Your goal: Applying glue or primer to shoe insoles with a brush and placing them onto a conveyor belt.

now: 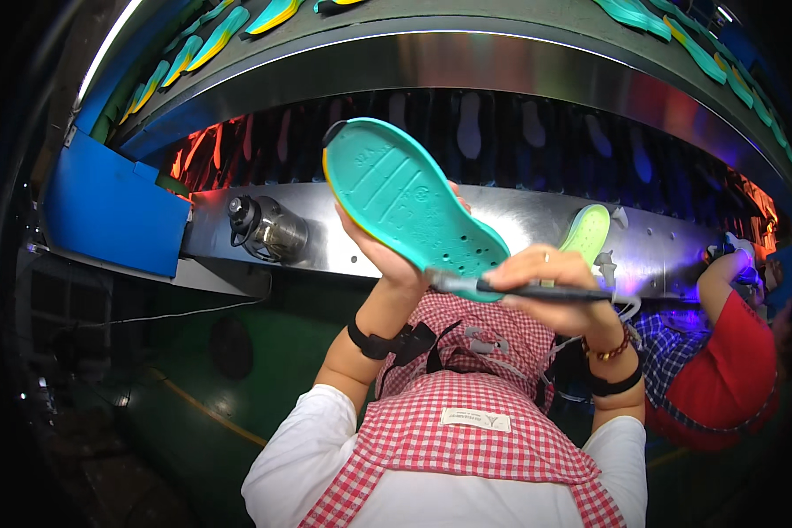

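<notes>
1. Teal shoe sole (409, 202) was held up in the air in front of the steel machine panel (519, 224), tread side toward the camera, heel end up-left, toe end down-right.
2. Left hand (387, 251) gripped the sole from behind and below, fingers curled round its lower edge; thumb mostly hidden.
3. Right hand (554, 277) was closed in a pinch on a dark-handled brush (528, 290), its tip touching the sole's toe end.
4. Risk, as a judgement: the sole was only edge-gripped, so brush pressure could twist it or slip it out; the tip could also slide off the toe edge.
5. Containers: none clearly seen. Blue box-like guard (114, 211) sat at the panel's left end; contents not visible.
6. Green sole (587, 233) stood at the panel's right part; more soles (211, 40) lay along the upper conveyor.
7. Another person's arm (722, 273) was at the right edge.
</notes>
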`<act>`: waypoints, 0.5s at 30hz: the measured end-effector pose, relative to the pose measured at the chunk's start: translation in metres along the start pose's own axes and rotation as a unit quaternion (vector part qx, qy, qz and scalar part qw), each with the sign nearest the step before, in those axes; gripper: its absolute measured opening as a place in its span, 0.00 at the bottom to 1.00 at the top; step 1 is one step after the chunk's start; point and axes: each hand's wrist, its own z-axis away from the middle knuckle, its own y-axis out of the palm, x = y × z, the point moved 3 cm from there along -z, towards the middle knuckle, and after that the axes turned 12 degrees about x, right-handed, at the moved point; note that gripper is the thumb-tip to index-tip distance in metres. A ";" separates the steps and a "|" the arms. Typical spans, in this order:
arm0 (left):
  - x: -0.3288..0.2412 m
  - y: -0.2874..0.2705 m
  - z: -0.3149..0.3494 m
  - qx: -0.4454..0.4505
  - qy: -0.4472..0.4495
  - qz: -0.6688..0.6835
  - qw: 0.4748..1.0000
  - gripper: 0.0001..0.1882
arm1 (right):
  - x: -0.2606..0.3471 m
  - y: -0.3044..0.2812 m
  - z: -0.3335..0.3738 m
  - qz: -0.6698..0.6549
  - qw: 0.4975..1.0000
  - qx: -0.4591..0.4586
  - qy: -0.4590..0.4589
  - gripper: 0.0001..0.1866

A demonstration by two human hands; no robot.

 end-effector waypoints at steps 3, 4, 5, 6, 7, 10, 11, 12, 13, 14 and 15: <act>-0.009 -0.005 -0.003 0.007 0.022 0.037 0.999 0.45 | 0.009 0.001 0.008 -0.026 0.999 0.043 0.001 0.12; -0.010 -0.004 -0.005 0.004 0.020 0.038 0.999 0.45 | 0.009 -0.001 0.010 -0.029 0.999 0.014 0.002 0.12; -0.011 -0.004 -0.006 -0.013 0.019 0.028 0.999 0.45 | 0.003 -0.006 0.010 0.014 0.999 -0.041 0.011 0.12; -0.011 -0.003 -0.008 -0.026 0.017 0.016 0.999 0.45 | -0.002 -0.012 0.011 0.058 0.993 -0.097 0.017 0.12; -0.012 -0.007 -0.008 -0.016 0.035 -0.018 0.999 0.46 | 0.002 -0.008 0.008 0.026 0.996 -0.069 0.053 0.12; -0.020 0.000 -0.006 0.079 0.045 0.025 0.995 0.47 | 0.013 0.005 0.009 0.000 0.999 0.033 -0.018 0.12; -0.022 -0.006 -0.007 0.037 0.044 -0.013 0.998 0.48 | 0.016 0.001 0.006 -0.057 0.995 0.069 -0.032 0.11; -0.022 -0.006 -0.008 0.037 0.041 -0.012 0.998 0.48 | 0.013 -0.002 0.008 -0.057 0.996 0.067 -0.030 0.11; -0.022 -0.004 -0.009 0.047 0.030 -0.013 0.998 0.48 | 0.008 -0.008 0.010 -0.034 0.999 -0.015 0.007 0.11; -0.022 -0.001 -0.009 0.057 0.019 -0.014 0.998 0.49 | 0.002 -0.013 0.012 -0.010 0.994 -0.096 0.043 0.11; -0.022 0.002 -0.009 0.032 0.032 -0.062 0.997 0.49 | -0.004 -0.012 0.011 -0.018 0.994 -0.088 0.070 0.11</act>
